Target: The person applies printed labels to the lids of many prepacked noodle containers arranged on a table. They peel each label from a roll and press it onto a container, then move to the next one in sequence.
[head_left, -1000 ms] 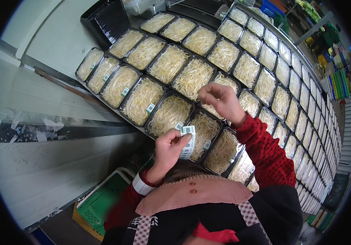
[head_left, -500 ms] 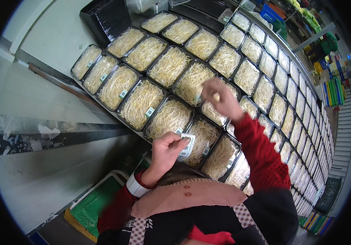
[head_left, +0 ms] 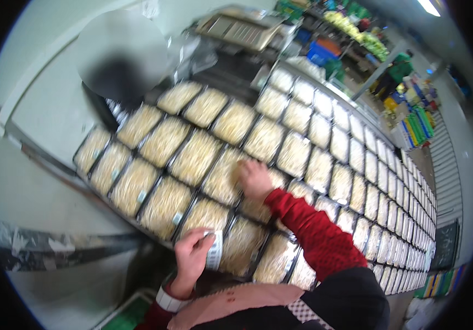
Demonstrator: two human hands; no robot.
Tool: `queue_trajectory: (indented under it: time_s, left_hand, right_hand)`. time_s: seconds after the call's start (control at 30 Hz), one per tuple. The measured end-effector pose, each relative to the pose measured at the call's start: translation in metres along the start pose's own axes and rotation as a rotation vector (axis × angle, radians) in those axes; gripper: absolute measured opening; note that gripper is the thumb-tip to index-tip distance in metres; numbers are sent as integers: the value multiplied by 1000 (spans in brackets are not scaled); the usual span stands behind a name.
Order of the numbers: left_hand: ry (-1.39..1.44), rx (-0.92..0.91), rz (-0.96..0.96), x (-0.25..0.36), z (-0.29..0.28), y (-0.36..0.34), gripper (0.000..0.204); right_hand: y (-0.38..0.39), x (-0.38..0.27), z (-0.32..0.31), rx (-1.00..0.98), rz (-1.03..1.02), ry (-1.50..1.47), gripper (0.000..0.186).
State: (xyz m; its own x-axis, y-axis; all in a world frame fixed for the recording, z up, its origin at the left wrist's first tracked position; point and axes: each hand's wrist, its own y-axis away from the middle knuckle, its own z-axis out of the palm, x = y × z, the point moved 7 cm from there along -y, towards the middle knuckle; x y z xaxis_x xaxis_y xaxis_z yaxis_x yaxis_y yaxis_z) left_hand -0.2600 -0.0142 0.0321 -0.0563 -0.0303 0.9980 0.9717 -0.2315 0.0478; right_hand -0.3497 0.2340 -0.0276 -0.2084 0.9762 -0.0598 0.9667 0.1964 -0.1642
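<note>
Rows of black trays of pale bean sprouts under clear film (head_left: 167, 206) cover the slanting surface, several with small green-and-white labels. My left hand (head_left: 191, 256) pinches a white sheet of printed stickers (head_left: 214, 250) over the nearest row. My right hand (head_left: 255, 179) reaches farther in, its fingers laid on the film of a tray (head_left: 222, 184) in the second row. Its fingertips are blurred, and I cannot make out whether a label is under them. The picture is slightly smeared by motion.
A pale wall (head_left: 36, 181) borders the left. At the back stand equipment (head_left: 239, 30), a blue crate (head_left: 320, 53) and leafy vegetables (head_left: 338, 22). A person in green (head_left: 398, 71) is beyond a post, near stacked coloured crates (head_left: 415, 126). A green basket (head_left: 121, 313) lies below.
The view has tilted up, showing more background and shifting the trays lower. My right hand has come down from above the trays onto one. My left hand still holds the stickers.
</note>
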Motion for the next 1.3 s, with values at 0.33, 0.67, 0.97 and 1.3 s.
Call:
queue_trajectory:
  time_s: [0.33, 0.67, 0.97, 1.3]
  left_hand:
    - [94, 66, 40, 5, -4, -14, 4]
    - [-20, 34, -30, -18, -17, 10, 11]
    - [158, 110, 14, -2, -39, -18, 12]
    - [95, 273, 69, -12, -72, -42, 9]
  right_hand:
    - [59, -121, -72, -221, 279, -1481, 20]
    - [-46, -59, -72, -29, 23, -864, 5]
    - [-115, -49, -1, -2, -279, -206, 11]
    - [-96, -83, -34, -139, 14, -595, 38]
